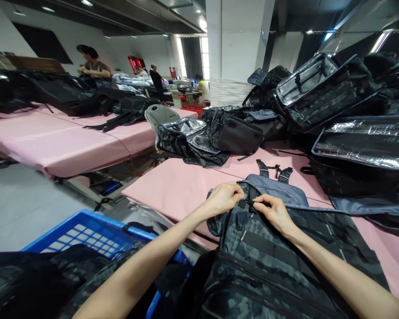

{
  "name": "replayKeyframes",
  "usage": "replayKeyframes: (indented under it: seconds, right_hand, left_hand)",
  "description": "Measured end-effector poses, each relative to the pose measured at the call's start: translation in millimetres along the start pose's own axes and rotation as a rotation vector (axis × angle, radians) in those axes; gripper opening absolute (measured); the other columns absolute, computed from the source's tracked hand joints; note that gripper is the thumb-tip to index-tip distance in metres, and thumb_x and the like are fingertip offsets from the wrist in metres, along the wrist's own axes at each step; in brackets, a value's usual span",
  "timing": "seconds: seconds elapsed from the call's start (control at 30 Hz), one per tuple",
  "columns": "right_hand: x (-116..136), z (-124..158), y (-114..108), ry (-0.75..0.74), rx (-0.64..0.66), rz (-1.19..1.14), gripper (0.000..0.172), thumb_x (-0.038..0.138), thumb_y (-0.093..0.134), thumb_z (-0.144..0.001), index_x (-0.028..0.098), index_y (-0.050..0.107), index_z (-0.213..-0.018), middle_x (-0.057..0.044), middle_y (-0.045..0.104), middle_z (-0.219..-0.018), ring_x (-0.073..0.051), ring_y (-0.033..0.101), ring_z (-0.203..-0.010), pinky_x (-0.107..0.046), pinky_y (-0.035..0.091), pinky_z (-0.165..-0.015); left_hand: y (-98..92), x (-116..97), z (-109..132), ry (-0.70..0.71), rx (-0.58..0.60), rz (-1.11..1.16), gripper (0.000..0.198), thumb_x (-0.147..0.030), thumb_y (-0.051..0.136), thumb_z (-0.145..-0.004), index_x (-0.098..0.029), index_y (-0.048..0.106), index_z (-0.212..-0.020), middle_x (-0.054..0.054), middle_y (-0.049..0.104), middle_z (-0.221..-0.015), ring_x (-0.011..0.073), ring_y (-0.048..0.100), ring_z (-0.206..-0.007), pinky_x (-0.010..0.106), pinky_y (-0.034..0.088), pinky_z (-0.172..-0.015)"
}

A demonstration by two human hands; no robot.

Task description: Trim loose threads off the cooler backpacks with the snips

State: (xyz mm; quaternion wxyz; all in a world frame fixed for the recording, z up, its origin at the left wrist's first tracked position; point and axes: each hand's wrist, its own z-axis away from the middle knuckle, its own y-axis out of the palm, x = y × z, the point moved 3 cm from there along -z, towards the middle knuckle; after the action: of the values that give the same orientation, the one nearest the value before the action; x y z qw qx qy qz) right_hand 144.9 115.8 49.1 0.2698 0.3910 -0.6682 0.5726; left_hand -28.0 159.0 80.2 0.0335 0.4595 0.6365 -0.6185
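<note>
A dark camouflage backpack lies in front of me on the pink-covered table, its grey-blue lining showing at the far edge. My left hand is closed at the top left corner of the pack, thumb and fingers pinched together. Just to its right, my right hand pinches a thin black strap on the same pack between thumb and forefinger. What the left fingertips hold is too small to make out. Two shoulder straps joined by a buckle stick out beyond the pack.
A blue plastic basket with dark camouflage fabric stands at my lower left. Silver-lined bags are piled at the right, and more bags sit at the table's back. Across an aisle, a person works behind another pink table.
</note>
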Motion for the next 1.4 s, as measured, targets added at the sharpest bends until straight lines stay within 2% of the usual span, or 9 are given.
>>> replayKeyframes:
  seconds: [0.4,0.63,0.83,1.0,1.2,1.3,1.4]
  right_hand:
    - [-1,-2,-1,-0.006,0.018,0.013,0.022,0.037,0.057,-0.074,0.020,0.067,-0.084,-0.001,0.068,-0.082,-0.018,0.060,-0.075,-0.028,0.044,-0.070]
    - [10,-1,-8,-0.141,-0.026,0.209,0.018,0.034,0.056,-0.077,0.022,0.067,-0.084,-0.001,0.068,-0.083,-0.018,0.060,-0.077,-0.029,0.043,-0.074]
    - [4,-4,-5,-0.005,0.022,0.100,0.021,0.037,0.055,-0.077,0.022,0.067,-0.084,0.000,0.068,-0.081,-0.018,0.060,-0.074,-0.027,0.042,-0.067]
    - [5,-3,-7,-0.011,0.020,0.152,0.024,0.039,0.055,-0.076,0.022,0.067,-0.089,-0.001,0.068,-0.084,-0.018,0.060,-0.074,-0.028,0.042,-0.068]
    - [9,-2,-4,-0.023,0.043,0.142,0.024,0.040,0.054,-0.076,0.022,0.067,-0.084,0.000,0.067,-0.076,-0.016,0.056,-0.066,-0.027,0.039,-0.063]
    - [8,-4,-3,-0.004,0.041,0.023,0.023,0.039,0.055,-0.074,0.019,0.067,-0.080,-0.001,0.066,-0.075,-0.016,0.056,-0.067,-0.027,0.040,-0.064]
    - [3,-8,-4,0.075,0.020,-0.110,0.025,0.039,0.057,-0.071,0.016,0.065,-0.078,-0.003,0.066,-0.077,-0.017,0.057,-0.071,-0.027,0.041,-0.066]
  left_hand:
    - [-2.6,-8,2,0.010,0.017,-0.098,0.019,-0.020,0.047,-0.078,-0.019,0.066,-0.077,0.002,0.065,-0.082,0.0150,0.058,-0.074,0.024,0.042,-0.069]
    - [0.4,-7,1,0.032,0.012,-0.106,0.022,-0.018,0.043,-0.078,-0.018,0.064,-0.074,0.002,0.064,-0.080,0.0143,0.056,-0.071,0.024,0.042,-0.069]
    - [4.8,1,0,-0.051,0.008,0.054,0.020,-0.017,0.043,-0.075,-0.014,0.063,-0.072,0.003,0.065,-0.074,0.0143,0.056,-0.068,0.023,0.040,-0.064]
    - [5.0,2,1,-0.059,-0.002,0.081,0.021,-0.021,0.044,-0.076,-0.014,0.064,-0.073,0.002,0.064,-0.072,0.0139,0.055,-0.066,0.023,0.039,-0.060]
    - [4.7,0,1,-0.033,-0.013,0.055,0.021,-0.020,0.043,-0.075,-0.015,0.064,-0.073,0.003,0.064,-0.074,0.0142,0.055,-0.067,0.024,0.039,-0.063]
    - [5.7,1,1,-0.038,-0.017,0.061,0.022,-0.020,0.043,-0.075,-0.014,0.063,-0.073,0.002,0.063,-0.073,0.0142,0.054,-0.066,0.024,0.038,-0.063]
    - [8.4,5,0,-0.085,-0.003,0.144,0.022,-0.022,0.042,-0.074,-0.013,0.062,-0.069,0.001,0.060,-0.065,0.0127,0.050,-0.060,0.023,0.035,-0.057]
